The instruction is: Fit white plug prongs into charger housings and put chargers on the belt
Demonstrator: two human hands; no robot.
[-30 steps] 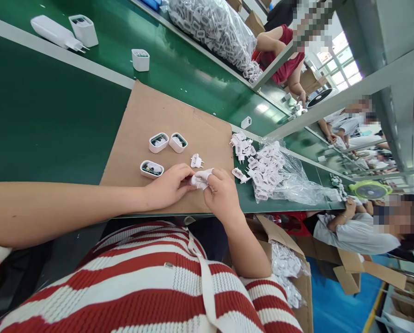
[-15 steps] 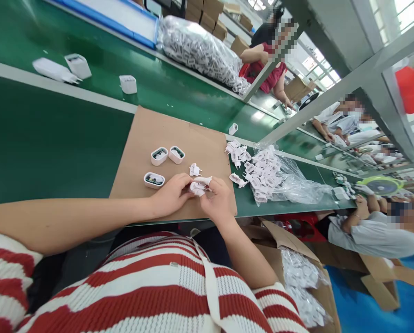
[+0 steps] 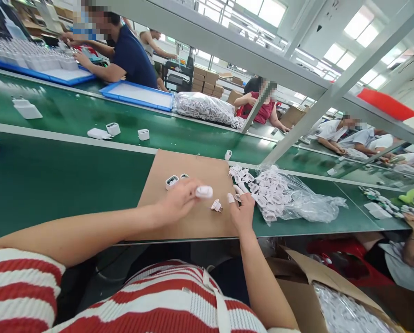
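Note:
My left hand [image 3: 181,199] is closed on a white plug piece [image 3: 204,191], held over a brown cardboard sheet [image 3: 196,166]. Beneath it, my hand partly hides two open white charger housings, one nearer [image 3: 171,182] and one mostly covered [image 3: 184,176]. A loose two-pin plug piece [image 3: 216,206] lies on the cardboard between my hands. My right hand [image 3: 243,212], white covers on thumb and forefinger, is at the left edge of a pile of white plug pieces [image 3: 271,185]. Its thumb and forefinger are apart; some of its fingertips blend with the pieces.
The pile spills from a clear plastic bag [image 3: 307,199]. Across a low rail, a green conveyor belt [image 3: 179,138] carries several white chargers [image 3: 143,134]. Blue trays [image 3: 137,95] and a full bag [image 3: 207,107] stand beyond. A slanted metal post [image 3: 290,129] rises behind the pile. Co-workers sit along the line.
My hands have parted: the right moved to the pile, the left lifted leftward with a white plug piece. The view has tilted up, and a housing near my left hand is now hidden.

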